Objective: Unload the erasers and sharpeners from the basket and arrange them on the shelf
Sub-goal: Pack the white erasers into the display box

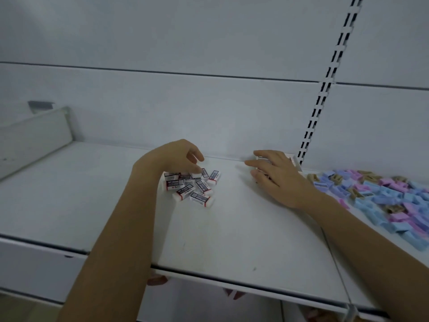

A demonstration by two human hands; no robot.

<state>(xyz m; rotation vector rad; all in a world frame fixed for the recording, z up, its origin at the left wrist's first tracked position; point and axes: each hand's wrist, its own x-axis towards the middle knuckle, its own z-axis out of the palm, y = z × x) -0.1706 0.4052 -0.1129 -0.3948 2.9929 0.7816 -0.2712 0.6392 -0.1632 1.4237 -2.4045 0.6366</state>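
- You see a pale grey back panel [185, 108] behind everything; it is made of wide sheets, and a thin dark seam [162, 72] runs across it.
- You see a white slotted upright [325, 89] with two rows of dark slots; it goes from the top right down to the rear edge and leans in the wide-angle view.
- At the far left you see a low white side divider [34, 133], standing upright, with some dark marks on it.
- Above that divider, on the panel, you see a small grey bracket [39, 105]; its details are too small to tell.
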